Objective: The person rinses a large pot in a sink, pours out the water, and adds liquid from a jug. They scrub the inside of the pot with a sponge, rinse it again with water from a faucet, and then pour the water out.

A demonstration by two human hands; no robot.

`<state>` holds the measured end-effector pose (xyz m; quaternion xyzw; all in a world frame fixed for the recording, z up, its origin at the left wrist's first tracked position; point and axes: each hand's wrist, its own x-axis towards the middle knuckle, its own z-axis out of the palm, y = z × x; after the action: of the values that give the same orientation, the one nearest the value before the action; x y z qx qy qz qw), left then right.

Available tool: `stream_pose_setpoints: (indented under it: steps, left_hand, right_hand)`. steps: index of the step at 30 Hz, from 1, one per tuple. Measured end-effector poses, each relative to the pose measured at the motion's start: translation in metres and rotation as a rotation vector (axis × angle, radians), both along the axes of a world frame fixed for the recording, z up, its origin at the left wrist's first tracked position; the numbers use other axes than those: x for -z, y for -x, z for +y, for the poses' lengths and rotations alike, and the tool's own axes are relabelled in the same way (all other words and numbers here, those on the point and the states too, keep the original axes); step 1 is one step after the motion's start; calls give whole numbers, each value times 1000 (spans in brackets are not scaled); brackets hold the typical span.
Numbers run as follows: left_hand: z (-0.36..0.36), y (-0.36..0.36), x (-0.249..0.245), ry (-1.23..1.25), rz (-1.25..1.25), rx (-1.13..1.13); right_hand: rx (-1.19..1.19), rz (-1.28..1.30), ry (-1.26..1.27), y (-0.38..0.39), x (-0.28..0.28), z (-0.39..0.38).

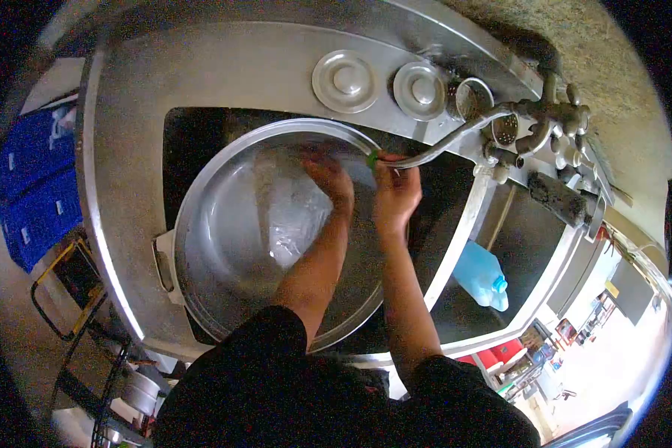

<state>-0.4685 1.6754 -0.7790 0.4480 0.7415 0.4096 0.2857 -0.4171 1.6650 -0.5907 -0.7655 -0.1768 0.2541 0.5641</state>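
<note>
A large round metal pot [194, 216] with side handles sits in the dark sink basin. My left hand [328, 178] reaches inside it near the far wall, its fingers blurred, so I cannot make out whether it holds anything. Over the pot's right rim, my right hand [397, 196] is closed around the end of a grey tap hose [455, 140]. A bit of green shows at that end beside my fingers. The hose runs from the metal taps [552, 119] at the right. Light glints off the pot's bottom, where there may be water.
Two round metal lids [346, 81] [420, 90] and perforated metal cups [473, 98] stand along the back ledge. A light-blue plastic bottle [479, 273] lies in the second basin. Blue crates [41, 187] are at the far left, near a black rack [71, 299].
</note>
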Motion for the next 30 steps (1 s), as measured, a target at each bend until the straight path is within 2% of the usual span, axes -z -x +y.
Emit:
stream_pose_setpoints:
  steps: [2,3,5,6,7,8,10,13,15,18,19,21,22,23,25,27,29,30]
  left_hand:
    - [-71,6,16,-3,207,315]
    - [-90,26,-1,245,-63,459]
    - [-99,56,4,362,-155,668]
    - [-108,65,39,226,26,735]
    - [-105,69,48,181,86,737]
    - [-87,64,49,163,68,634]
    - [-42,47,60,98,7,334]
    - [25,11,62,-104,-327,-248]
    - [20,-9,49,-147,-291,-253]
    - [-88,3,21,16,100,374]
    - [-126,16,23,112,-142,488]
    - [-154,67,-12,486,-231,827]
    - [-160,76,-27,511,-322,781]
    - [-164,84,-41,536,-410,734]
    - [-158,90,-54,485,-327,782]
    - [-136,59,-51,323,8,963]
    - [-141,0,51,318,383,1209]
    - [-130,-3,29,301,256,1202]
  right_hand:
    - [-62,-42,49,0,-1,3]
    - [-91,-61,78,2,-2,2]
    - [-186,-212,173,-13,-14,-9]
    - [-171,-135,205,-24,-9,-19]
    - [-154,-59,241,-33,-4,-31]
    - [-202,-124,319,-37,-20,-34]
    - [-226,-121,312,-38,-22,-41]
    - [-210,-111,319,-27,-31,-31]
    - [-182,-48,324,-21,-31,-25]
    - [-169,-108,206,-20,-26,-26]
    - [-191,-175,290,-21,-31,-27]
    - [-232,-308,451,-30,-49,-31]
    - [-269,-331,369,-42,-42,-44]
    - [-305,-347,428,-45,-66,-38]
    - [-349,-326,518,-57,-68,-44]
    - [-407,-298,500,-58,-69,-46]
    - [-441,-270,426,-57,-67,-50]
    - [-478,-338,484,-60,-71,-53]
